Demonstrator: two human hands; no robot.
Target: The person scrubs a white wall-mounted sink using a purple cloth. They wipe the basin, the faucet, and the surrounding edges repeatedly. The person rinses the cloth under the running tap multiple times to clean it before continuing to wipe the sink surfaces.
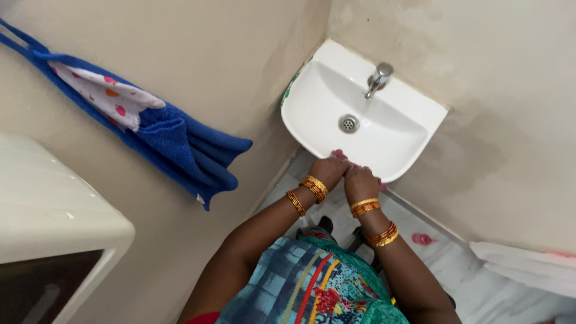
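Both of my hands meet at the front rim of a white wall-mounted washbasin (312,96). My left hand (329,170) and my right hand (360,182) are closed together around a small pink cloth (339,155), which shows just above my knuckles against the basin's edge. Gold bangles ring both of my wrists. A chrome tap (378,78) stands at the back of the basin and a round metal drain (348,123) lies in its bowl.
A blue towel (180,144) with a white spotted cloth (105,96) hangs on the left wall. A cream-coloured appliance (54,210) stands at the lower left. A small pink object (423,239) lies on the pale floor, near a white ledge (528,264).
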